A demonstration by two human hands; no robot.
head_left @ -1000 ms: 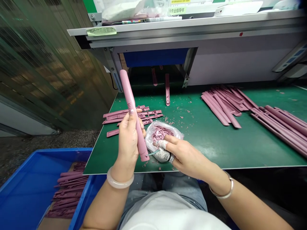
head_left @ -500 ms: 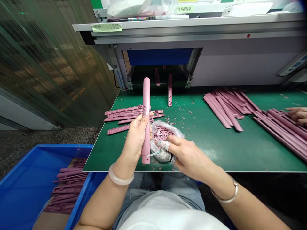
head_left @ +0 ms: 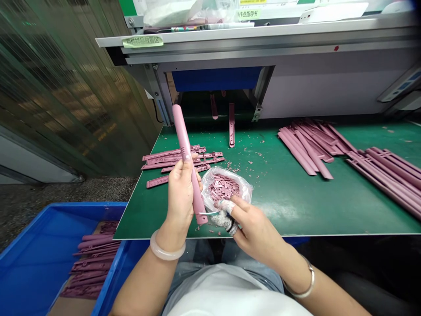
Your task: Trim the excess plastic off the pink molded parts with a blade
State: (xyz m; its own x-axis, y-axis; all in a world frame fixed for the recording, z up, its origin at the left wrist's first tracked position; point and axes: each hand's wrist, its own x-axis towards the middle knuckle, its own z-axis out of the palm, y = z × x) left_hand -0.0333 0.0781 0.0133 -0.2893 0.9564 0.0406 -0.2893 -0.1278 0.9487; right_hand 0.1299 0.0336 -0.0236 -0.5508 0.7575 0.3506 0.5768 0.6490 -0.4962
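My left hand point(head_left: 181, 188) is closed around a long pink plastic part point(head_left: 183, 136), smooth side up, its upper end leaning left. In my right hand point(head_left: 253, 221) is a thin, pale trimming blade point(head_left: 208, 213), lying across the lower end of that part near a small hole. White wrapping covers one fingertip, and a speckled finger cover point(head_left: 223, 220) with a dark band sits on another; the blade's grip is hidden. Between the hands stands a clear plastic bag point(head_left: 245, 186) filled with pink scraps.
Several pink parts point(head_left: 158, 181) lie at the left of the green table point(head_left: 279, 210), with more piled at the right point(head_left: 304, 151). Another part point(head_left: 232, 127) lies before the conveyor opening point(head_left: 215, 79). A blue bin point(head_left: 33, 259) holding pink parts stands lower left. Crumbs dot the table.
The pink part has tilted, its upper end swinging left. My right hand has moved slightly down and left, uncovering more scraps. Another person's hand at the far right has left view.
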